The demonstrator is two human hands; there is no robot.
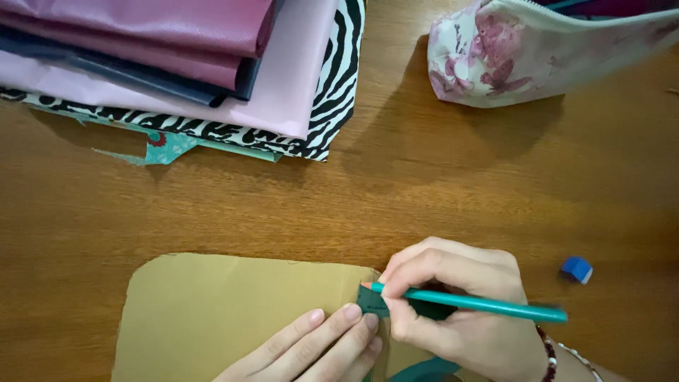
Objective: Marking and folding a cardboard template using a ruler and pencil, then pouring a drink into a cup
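Left hand (322, 346) lies flat, fingers together, pinning tan cardboard (233, 311) to the surface (424, 198); right hand (460, 311) grips a teal pencil (467, 302), tip at the cardboard's edge.

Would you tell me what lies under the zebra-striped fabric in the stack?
Under the zebra fabric, a teal patterned piece sticks out at the lower left, resting on the table. How far it extends beneath the stack is hidden.
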